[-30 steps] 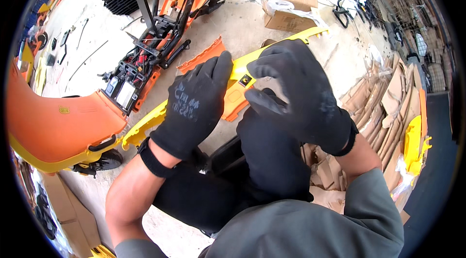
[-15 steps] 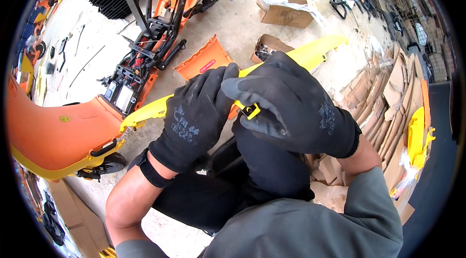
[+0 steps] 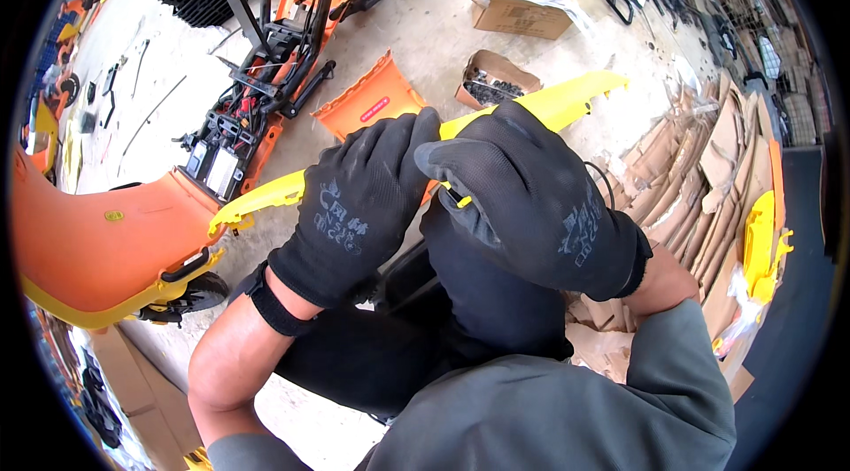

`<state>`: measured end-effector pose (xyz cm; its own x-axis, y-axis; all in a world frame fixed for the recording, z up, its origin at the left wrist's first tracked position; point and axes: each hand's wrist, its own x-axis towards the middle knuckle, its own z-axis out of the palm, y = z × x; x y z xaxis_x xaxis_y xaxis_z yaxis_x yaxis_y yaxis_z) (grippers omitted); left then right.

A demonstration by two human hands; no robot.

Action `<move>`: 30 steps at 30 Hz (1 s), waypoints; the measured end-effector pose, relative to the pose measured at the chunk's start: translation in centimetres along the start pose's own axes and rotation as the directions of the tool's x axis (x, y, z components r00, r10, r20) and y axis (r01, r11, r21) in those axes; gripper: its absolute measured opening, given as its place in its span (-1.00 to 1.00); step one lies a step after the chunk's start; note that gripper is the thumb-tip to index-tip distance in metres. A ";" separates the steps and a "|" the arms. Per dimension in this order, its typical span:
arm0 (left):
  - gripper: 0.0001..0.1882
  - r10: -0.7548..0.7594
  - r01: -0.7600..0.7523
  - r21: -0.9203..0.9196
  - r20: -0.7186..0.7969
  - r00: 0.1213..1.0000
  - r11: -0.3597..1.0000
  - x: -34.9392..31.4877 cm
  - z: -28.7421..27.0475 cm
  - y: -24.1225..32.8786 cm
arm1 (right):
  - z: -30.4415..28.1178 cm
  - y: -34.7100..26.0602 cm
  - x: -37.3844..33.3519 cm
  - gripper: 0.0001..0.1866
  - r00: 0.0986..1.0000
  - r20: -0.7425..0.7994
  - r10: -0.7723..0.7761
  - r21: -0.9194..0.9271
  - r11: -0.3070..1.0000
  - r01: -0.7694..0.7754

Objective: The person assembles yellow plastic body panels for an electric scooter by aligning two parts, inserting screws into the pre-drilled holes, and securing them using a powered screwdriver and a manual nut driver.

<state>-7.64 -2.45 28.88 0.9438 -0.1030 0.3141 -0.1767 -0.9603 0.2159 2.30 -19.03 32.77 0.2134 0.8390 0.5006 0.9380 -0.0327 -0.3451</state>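
Note:
A long, curved yellow plastic trim strip [image 3: 571, 101] runs across in front of me, over my knees. My left hand [image 3: 363, 201], in a black work glove, is closed round its middle. My right hand [image 3: 531, 196], gloved the same way, is closed over the strip just to the right, thumb and fingers pinching at a small yellow tab [image 3: 459, 196] on its near side. Something small and black shows at the tab, mostly covered by the fingers; I cannot make out its kind. The strip's left end lies beside a large orange body panel [image 3: 115, 232].
Ahead to the left stands a partly built vehicle frame [image 3: 283, 73]. An orange cover piece [image 3: 372, 99] lies on the floor beyond my hands, near an open box of small black parts [image 3: 496, 80]. Farther back is a larger cardboard box [image 3: 522, 6]. Flattened cardboard [image 3: 699, 179] piles up at right.
My right fingers have closed farther over the small tab, hiding more of the black piece there. The right hand has turned slightly; the left keeps its hold on the strip.

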 end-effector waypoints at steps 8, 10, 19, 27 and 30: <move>-0.49 0.007 -0.004 0.056 -0.048 0.999 0.998 0.1 0.0 -0.1 | 0.9 0.9 -0.1 -0.51 0.991 -0.124 -0.051 0.014 0.998 0.053; -0.49 0.011 -0.009 0.025 -0.060 0.998 1.000 0.1 0.0 -0.2 | 0.8 0.9 0.0 -0.51 0.992 -0.112 -0.060 0.014 0.998 0.062; -0.49 0.004 -0.004 0.077 -0.005 1.000 0.997 -0.2 -0.1 0.2 | 0.8 0.5 0.6 -0.59 0.998 -0.049 -0.048 0.010 0.999 0.049; -0.59 -0.071 0.069 -0.146 -0.006 0.997 0.987 -0.8 0.0 -1.6 | 1.8 0.3 1.3 -0.69 0.988 -0.140 -0.067 -0.181 0.983 0.041; -0.70 -0.407 0.331 -0.464 -0.072 0.910 0.822 -2.2 -0.9 -3.6 | 2.1 -0.6 2.9 -0.77 0.974 -0.221 -0.048 -0.146 0.989 0.015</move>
<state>-9.37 1.48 28.22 0.9111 0.3160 0.2646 0.0374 -0.7027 0.7105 1.83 -15.46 32.75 0.2234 0.6990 0.6793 0.9710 -0.0989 -0.2175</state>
